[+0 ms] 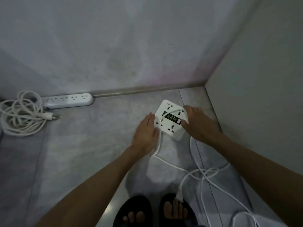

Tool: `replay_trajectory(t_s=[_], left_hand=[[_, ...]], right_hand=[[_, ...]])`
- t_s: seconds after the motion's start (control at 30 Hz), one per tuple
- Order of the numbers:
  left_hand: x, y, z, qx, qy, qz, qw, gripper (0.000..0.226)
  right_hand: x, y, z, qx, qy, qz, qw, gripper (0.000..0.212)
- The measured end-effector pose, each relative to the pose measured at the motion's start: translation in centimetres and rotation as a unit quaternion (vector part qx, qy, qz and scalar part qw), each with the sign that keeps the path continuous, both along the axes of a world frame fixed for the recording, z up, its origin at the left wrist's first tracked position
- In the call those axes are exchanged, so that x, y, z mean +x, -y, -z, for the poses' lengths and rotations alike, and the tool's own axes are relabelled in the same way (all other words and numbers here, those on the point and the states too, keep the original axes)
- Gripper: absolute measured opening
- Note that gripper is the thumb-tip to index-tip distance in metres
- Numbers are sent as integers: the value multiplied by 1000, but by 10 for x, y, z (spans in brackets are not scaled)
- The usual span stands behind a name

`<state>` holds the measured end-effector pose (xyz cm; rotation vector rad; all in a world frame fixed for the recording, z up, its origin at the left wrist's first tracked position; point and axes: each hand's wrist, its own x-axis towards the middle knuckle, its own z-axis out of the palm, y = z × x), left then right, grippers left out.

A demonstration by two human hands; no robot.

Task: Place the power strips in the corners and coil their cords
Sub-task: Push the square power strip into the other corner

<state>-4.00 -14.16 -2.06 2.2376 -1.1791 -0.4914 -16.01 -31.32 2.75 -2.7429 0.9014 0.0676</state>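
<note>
The square power strip [170, 119] is steadied flat on the floor [98, 145] near the right corner by the left hand [145, 133] and right hand [199, 123], fingers [186, 123] pressed openly at its sides, apparently for positioning, its cord [196, 174] uncoiled.

1. Square white power strip [170, 119] flat on the grey floor [91, 145], near the right-hand wall corner.
2. Left hand [145, 133] flat against its left edge; right hand [199, 124] on its right edge, fingers [186, 123] touching the top face.
3. Its white cord [188, 171] looped over the face, then trailing loose and tangled toward the sandalled feet [154, 212]; plug [179, 196] apparently lying on one foot.
4. Long white power strip [68, 100] against the far wall, coiled cord [21, 117] beside it at left.
</note>
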Motion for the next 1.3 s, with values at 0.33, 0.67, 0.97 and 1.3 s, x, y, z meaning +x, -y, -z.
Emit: replay_trajectory(t_s=[0.33,0.67,0.97,1.3], left_hand=[[-9,30,26,-1,4,-72,997,45],[-7,22,11,-12,-56,-101,993,29],[-20,14,16,42,-117,-301,946,34],[-17,38,13,24,-219,-332,917,47]], right_hand=[[7,38,57,100,-28,134,986,51],[-23,24,39,99,72,104,987,31],[-19,0,47,221,16,199,955,34],[20,7,63,281,76,261,921,41]])
